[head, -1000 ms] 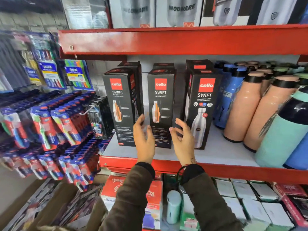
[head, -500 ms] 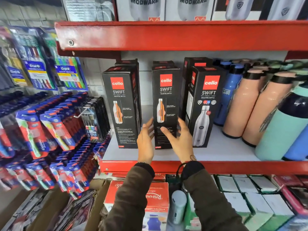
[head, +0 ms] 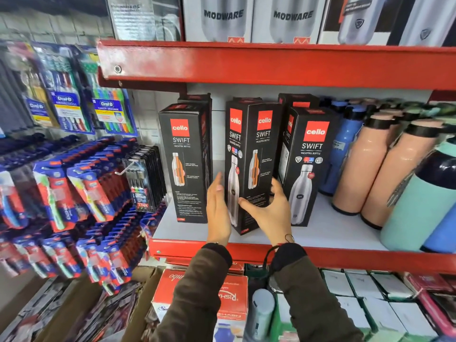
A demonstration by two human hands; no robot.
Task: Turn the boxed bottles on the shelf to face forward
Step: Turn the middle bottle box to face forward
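Observation:
Three black Cello Swift bottle boxes stand in the front row of the white shelf (head: pixel 320 233). The left box (head: pixel 187 164) shows its orange-bottle side. The middle box (head: pixel 251 154) stands turned on a corner, so two faces show: a steel-bottle face on the left, an orange-bottle face on the right. The right box (head: pixel 308 166) shows its steel-bottle face. My left hand (head: pixel 218 211) lies flat against the middle box's left face. My right hand (head: pixel 269 211) wraps its lower right side, thumb across the front edge. More black boxes stand behind.
Loose bottles stand to the right: peach ones (head: pixel 362 166), a blue one (head: pixel 343 149), a mint and navy one (head: pixel 424 198). The red upper shelf (head: pixel 271 62) hangs close overhead. Toothbrush packs (head: pixel 81 183) hang at the left. Cartons fill the level below.
Both hands have closed in on the middle box, and it has rotated from its orange-bottle side toward a corner-on position, bringing its steel-bottle face into view. The camera has moved closer.

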